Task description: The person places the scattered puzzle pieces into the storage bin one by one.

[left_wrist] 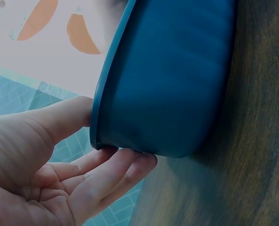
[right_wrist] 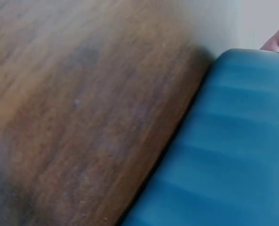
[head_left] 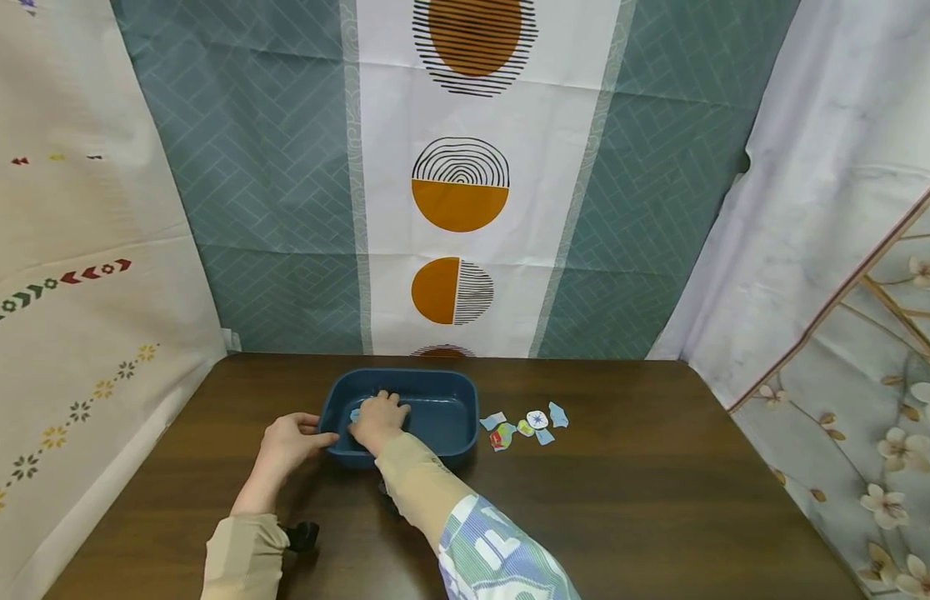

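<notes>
A dark blue plastic tub [head_left: 450, 417] stands on the table, its rim raised toward me in the head view. At its left end my left hand [head_left: 288, 442] grips the rim. In the left wrist view, the thumb presses the rim's upper side while the fingers [left_wrist: 106, 179] curl against the tub's outer wall [left_wrist: 167, 84]. My right hand [head_left: 378, 422] reaches down inside the tub near its left end. Beside it a bit of a light blue piece [head_left: 355, 414] shows. The hand covers the rest, and I cannot tell whether its fingers pinch the piece.
Right of the tub lie several small flat cut-outs, among them a white round one [head_left: 537, 419], a green and red one [head_left: 502, 436] and a light blue one [head_left: 558, 415]. Patterned cloth [head_left: 285, 208] hangs behind the brown wooden table [head_left: 622, 500].
</notes>
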A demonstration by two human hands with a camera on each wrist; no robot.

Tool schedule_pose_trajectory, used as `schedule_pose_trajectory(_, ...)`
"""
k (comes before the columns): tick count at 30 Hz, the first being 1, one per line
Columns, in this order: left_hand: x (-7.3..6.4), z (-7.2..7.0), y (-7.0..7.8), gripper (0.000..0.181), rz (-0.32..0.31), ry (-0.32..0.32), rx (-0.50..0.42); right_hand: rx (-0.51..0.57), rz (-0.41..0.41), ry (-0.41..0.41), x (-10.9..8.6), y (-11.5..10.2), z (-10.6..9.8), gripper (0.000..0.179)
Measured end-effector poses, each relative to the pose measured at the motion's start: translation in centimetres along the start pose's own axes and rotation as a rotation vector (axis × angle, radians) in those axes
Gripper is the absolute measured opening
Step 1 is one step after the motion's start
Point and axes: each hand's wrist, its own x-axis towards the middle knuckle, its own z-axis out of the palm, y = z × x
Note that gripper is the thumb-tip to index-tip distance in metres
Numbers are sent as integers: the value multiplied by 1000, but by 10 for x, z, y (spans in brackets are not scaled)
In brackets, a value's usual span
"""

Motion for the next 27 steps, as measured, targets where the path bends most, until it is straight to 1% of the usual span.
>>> schedule_pose_trajectory(3, 0, 0, 1, 52, 4, 5, -4, 13, -30, -11, -2, 2, -5, 56)
schedule_pose_trajectory(6, 0, 0, 2, 52, 10, 5, -6, 28, -53, 2, -4, 6, -11, 54)
schedule_pose_trajectory(11, 1, -1, 5, 53, 9, -4, -2, 82, -92, 57, -9, 16, -22, 50)
schedule_pose_trajectory(17, 1, -3, 7, 53, 12, 7, 4, 160, -154, 124, -16, 31, -39, 42)
schedule_pose_trajectory(23, -1, -1, 2, 52, 8, 6, -8, 226, -163, 189, -23, 50, -51, 31)
schedule_pose_trajectory(27, -2, 0, -1, 52, 10, 14, -13, 264, -168, 231, -30, 63, -60, 29)
